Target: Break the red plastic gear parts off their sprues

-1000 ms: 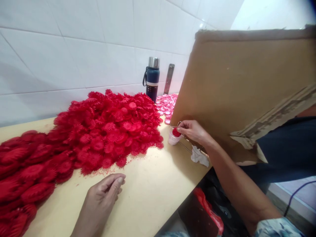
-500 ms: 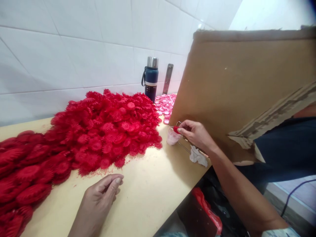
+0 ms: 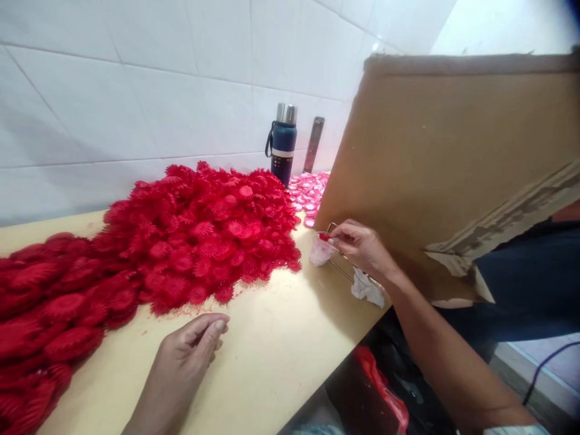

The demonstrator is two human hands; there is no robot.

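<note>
- With my right hand (image 3: 362,244), I am pinching a small red piece (image 3: 324,237) between thumb and fingers, and I am holding it at the mouth of the clear cup (image 3: 321,252).
- The piece is appearing almost edge-on; I am not managing to tell if it is touching the rim or the pale content.
- So, in my judgement, I am working the piece at the cup at this moment.
- My left hand (image 3: 181,362) is resting low over the surface (image 3: 272,350), its thumb meeting the curled forefinger. I am seeing nothing in it, but the closed fingers are hiding the inside.
- The big heap of red flower-like pieces (image 3: 212,229) is lying beyond my left hand, and thicker red stacks (image 3: 63,308) are spreading to its left.
- A thin metal rod (image 3: 342,271) is running beside the cup, and a crumpled white cloth (image 3: 367,289) is lying against it.
- For moving from here, I am judging that a light, steady pinch is being called for, because the rim and metal are sitting very near my fingertips.
</note>
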